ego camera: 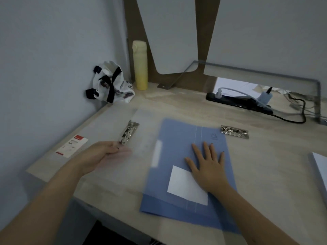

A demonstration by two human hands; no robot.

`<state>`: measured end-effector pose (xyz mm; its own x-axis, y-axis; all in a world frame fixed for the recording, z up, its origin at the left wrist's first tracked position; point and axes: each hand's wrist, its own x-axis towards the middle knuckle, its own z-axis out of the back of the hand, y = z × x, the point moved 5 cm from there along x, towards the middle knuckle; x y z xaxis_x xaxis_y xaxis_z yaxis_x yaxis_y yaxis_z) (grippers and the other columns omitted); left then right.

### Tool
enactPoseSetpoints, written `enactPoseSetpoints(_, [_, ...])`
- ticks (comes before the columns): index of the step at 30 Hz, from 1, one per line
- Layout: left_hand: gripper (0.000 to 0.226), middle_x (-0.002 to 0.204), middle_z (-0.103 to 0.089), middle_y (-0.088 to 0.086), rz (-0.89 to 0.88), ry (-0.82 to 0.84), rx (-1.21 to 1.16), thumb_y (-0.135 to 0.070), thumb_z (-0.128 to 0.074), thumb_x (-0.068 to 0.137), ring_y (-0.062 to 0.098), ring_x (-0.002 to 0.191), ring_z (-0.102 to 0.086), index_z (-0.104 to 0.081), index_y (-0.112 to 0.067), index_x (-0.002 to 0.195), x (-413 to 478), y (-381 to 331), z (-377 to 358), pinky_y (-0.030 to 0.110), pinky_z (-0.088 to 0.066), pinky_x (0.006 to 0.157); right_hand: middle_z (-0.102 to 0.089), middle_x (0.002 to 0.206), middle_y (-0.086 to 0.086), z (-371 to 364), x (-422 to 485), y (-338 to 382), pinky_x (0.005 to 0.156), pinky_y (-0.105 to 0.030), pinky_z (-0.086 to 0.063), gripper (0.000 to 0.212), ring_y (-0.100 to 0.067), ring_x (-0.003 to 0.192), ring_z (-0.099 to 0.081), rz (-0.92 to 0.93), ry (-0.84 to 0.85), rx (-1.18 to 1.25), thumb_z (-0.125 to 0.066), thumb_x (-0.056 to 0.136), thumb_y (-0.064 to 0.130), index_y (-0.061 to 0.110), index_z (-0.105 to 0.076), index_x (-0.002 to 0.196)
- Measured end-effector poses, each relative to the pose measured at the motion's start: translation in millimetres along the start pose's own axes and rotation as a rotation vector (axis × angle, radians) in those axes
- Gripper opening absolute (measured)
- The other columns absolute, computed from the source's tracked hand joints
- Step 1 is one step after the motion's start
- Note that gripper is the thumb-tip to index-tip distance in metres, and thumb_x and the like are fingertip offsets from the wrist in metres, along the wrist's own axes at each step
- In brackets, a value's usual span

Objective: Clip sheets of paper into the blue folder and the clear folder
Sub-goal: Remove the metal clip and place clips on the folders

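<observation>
The blue folder (pixel 178 138) lies shut on the desk in front of me, with a white label (pixel 184 184) on its cover. My right hand (pixel 208 167) rests flat on it, fingers spread. To its left lies the clear folder (pixel 99 128), with a metal clip (pixel 128 132) inside and a red-and-white sticker (pixel 74 145). My left hand (pixel 104 154) pinches the clear cover's edge, thumb on top, fingers blurred behind the translucent sheet. A stack of white paper (pixel 321 167) shows at the right edge.
A second metal clip (pixel 234 131) lies beyond the blue folder's far right corner. A yellow bottle (pixel 140 66) and a black-and-white bag (pixel 109 84) stand in the back left corner. A black power strip (pixel 238 101) with plugs and cables lies at the back right under a glass shelf (pixel 265 71).
</observation>
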<state>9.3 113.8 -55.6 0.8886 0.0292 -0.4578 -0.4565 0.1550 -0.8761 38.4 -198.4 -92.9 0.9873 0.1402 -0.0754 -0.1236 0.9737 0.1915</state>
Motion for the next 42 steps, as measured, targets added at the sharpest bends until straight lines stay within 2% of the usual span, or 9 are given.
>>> enactPoseSetpoints(5, [0.023,0.099,-0.071,-0.003,-0.066,-0.142,-0.082,-0.015,-0.046,0.094,0.013,0.105,-0.062,-0.065,-0.014,0.107,10.8,-13.0,-2.0,0.016,-0.042,0.087,0.009,0.159,-0.002,-0.6,0.2,0.5,0.115,-0.05,0.011,0.086,-0.021,0.146,0.015,-0.015,-0.007,-0.018,0.011,0.067,0.071,0.037,0.005,0.146])
enactPoseSetpoints(10, [0.03,0.118,-0.064,0.017,-0.086,-0.221,-0.077,-0.009,-0.041,0.096,0.011,0.087,-0.059,-0.059,0.001,0.117,20.6,-8.3,-0.1,0.006,-0.043,0.074,0.01,0.159,-0.001,-1.8,1.1,0.0,0.116,-0.049,0.011,0.09,-0.02,0.145,0.016,-0.02,0.001,-0.023,0.015,0.063,0.07,0.038,0.006,0.146])
enactPoseSetpoints(14, [0.031,0.095,-0.07,0.002,-0.071,-0.127,-0.12,-0.009,-0.036,0.097,0.022,0.114,-0.056,-0.06,0.0,0.116,21.1,-7.5,-3.8,0.027,-0.037,0.105,0.008,0.159,-0.001,-2.1,1.1,0.5,0.116,-0.05,0.01,0.09,-0.02,0.146,0.014,-0.022,-0.013,-0.027,0.015,0.064,0.069,0.037,0.004,0.147])
enactPoseSetpoints(21, [0.033,0.098,-0.071,0.007,-0.064,-0.068,-0.12,-0.004,-0.036,0.098,-0.004,0.07,-0.07,-0.053,0.006,0.123,18.6,6.2,-5.3,0.005,-0.052,0.067,0.009,0.159,-0.002,-1.8,0.8,0.5,0.116,-0.05,0.009,0.089,-0.02,0.145,0.015,-0.019,-0.01,-0.048,0.017,0.064,0.068,0.036,0.007,0.146])
enactPoseSetpoints(27, [0.038,0.131,-0.057,0.017,-0.051,-0.025,-0.206,-0.011,-0.035,0.099,0.007,0.093,-0.067,-0.048,0.0,0.132,19.4,4.2,-9.2,0.008,-0.052,0.07,0.009,0.159,-0.003,-0.8,0.1,1.8,0.116,-0.051,0.009,0.09,-0.021,0.146,0.014,-0.012,-0.013,-0.051,0.018,0.064,0.067,0.035,0.007,0.147])
enactPoseSetpoints(30, [0.041,0.123,-0.063,0.012,-0.105,0.004,-0.249,-0.027,-0.034,0.099,0.012,0.099,-0.067,-0.049,-0.011,0.134,15.8,-11.5,-9.4,0.016,-0.053,0.081,0.008,0.159,-0.003,-1.0,0.3,1.8,0.116,-0.051,0.009,0.098,-0.022,0.146,0.013,-0.004,-0.022,-0.06,0.026,0.059,0.074,0.035,0.008,0.147])
enactPoseSetpoints(33, [0.049,0.111,-0.067,0.008,-0.075,-0.101,-0.144,-0.051,-0.036,0.093,0.007,0.096,-0.063,-0.055,-0.019,0.126,21.1,-23.9,-9.9,0.024,-0.03,0.103,0.007,0.159,-0.003,-0.8,0.1,2.0,0.116,-0.051,0.009,0.105,-0.022,0.146,0.012,-0.007,-0.02,-0.058,0.034,0.054,0.075,0.035,0.007,0.147])
enactPoseSetpoints(37, [0.074,0.122,-0.063,0.004,-0.015,-0.254,-0.116,-0.071,-0.042,0.08,0.018,0.111,-0.058,-0.06,-0.011,0.119,38.3,-33.7,-8.9,0.026,-0.035,0.097,0.009,0.159,-0.004,-0.2,-0.7,2.5,0.116,-0.051,0.009,0.102,-0.022,0.146,0.013,-0.003,-0.013,-0.059,0.031,0.056,0.075,0.034,0.008,0.147])
enactPoseSetpoints(42, [0.065,0.079,-0.056,0.006,0.016,-0.459,-0.042,-0.074,-0.044,0.077,0.02,0.068,-0.051,-0.057,-0.01,0.078,60.5,-53.0,-14.4,0.03,-0.039,0.067,0.008,0.159,-0.003,-1.0,-0.6,0.8,0.116,-0.05,0.01,0.11,-0.021,0.146,0.014,-0.005,-0.021,-0.04,0.04,0.049,0.074,0.035,0.007,0.147])
